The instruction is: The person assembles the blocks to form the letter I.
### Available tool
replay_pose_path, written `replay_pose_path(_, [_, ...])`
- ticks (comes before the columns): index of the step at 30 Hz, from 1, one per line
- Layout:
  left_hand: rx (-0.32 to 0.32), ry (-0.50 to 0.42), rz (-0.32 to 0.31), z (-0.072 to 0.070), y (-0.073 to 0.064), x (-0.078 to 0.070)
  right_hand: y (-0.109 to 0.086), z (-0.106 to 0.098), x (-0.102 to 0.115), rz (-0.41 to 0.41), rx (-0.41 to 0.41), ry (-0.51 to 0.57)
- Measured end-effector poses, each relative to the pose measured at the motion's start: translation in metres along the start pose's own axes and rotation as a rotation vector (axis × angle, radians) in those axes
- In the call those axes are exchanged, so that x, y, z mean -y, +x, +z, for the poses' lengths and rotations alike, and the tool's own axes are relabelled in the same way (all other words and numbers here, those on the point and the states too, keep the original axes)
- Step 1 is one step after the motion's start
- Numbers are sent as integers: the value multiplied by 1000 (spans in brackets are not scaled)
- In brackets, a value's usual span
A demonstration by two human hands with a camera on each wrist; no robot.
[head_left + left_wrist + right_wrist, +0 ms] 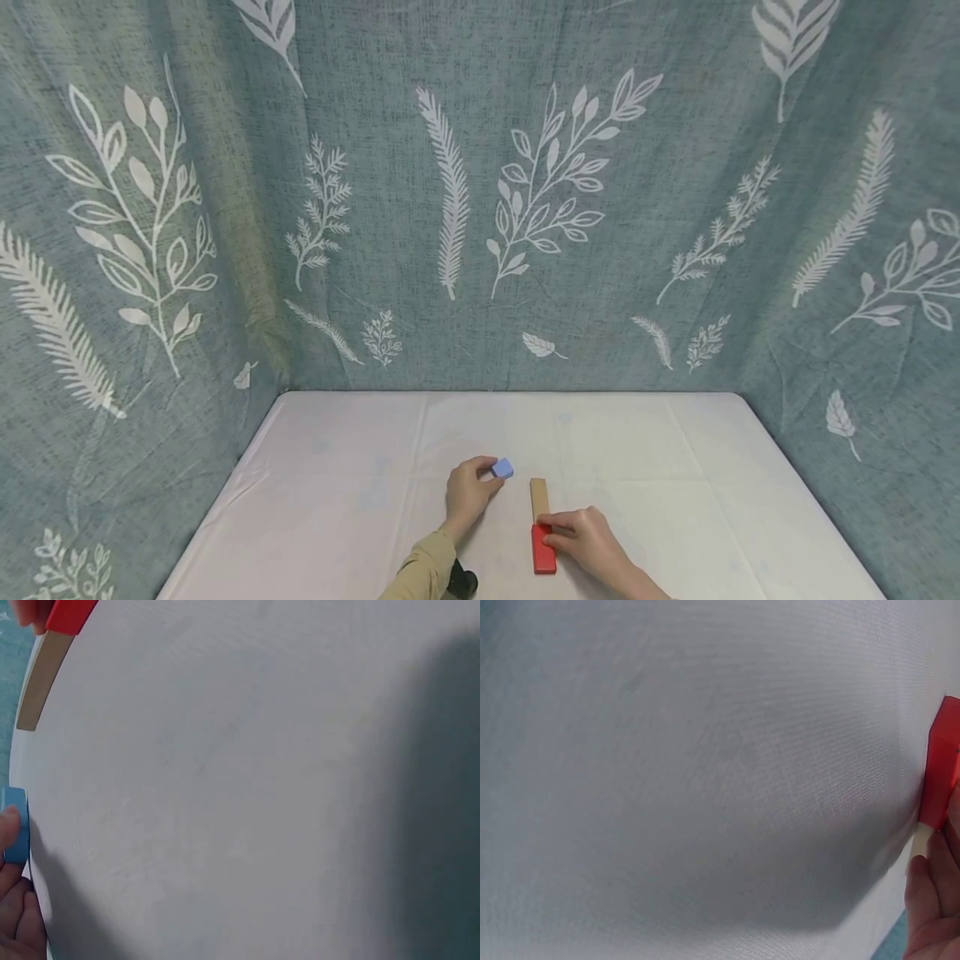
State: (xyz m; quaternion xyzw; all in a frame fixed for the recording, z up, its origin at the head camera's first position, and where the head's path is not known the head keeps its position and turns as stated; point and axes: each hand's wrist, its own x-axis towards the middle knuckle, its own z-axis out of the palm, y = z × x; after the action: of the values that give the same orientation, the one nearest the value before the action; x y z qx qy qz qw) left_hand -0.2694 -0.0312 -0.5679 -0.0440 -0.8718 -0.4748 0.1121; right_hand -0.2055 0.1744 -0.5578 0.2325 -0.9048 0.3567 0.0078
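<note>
My left hand [468,496] pinches a small blue block [502,468] between thumb and fingers, left of the other blocks; the block also shows at the left edge of the left wrist view. A red block [543,550] lies lengthwise on the table, its far end meeting a narrow tan wooden block [539,498] in line with it. At the red block's far end, my right hand [588,540] holds it by thumb and fingers. In the right wrist view the red block [941,765] is partly cut off by the frame edge.
A white cloth covers the table [337,475]. Green-blue curtains [480,333] with white leaf prints stand along its back and sides. A black object [462,581], its kind unclear, shows beside the left forearm at the near edge of view.
</note>
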Motion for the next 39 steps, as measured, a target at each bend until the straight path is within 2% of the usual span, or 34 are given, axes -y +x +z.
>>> replay_pose_path(5, [50, -35, 25, -7, 2, 2, 0, 1, 0, -10, 2, 10])
replay_pose_path(12, [116, -76, 22, -15, 6, 1, -1, 1, 0, -11, -3, 10])
replay_pose_path(22, [122, -117, 79, -29, 18, -10, -1, 1, 1, -24, -5, 18])
replay_pose_path(26, [117, -100, 92, -36, 26, -16, -1, 1, 0, -41, -17, 14])
replay_pose_path(33, [90, -54, 109, -45, 41, -21, -1, 1, 0, -10, -7, 8])
replay_pose_path(39, [105, -56, 113, -53, 51, -30, 0, 1, 0, -1, 0, 12])
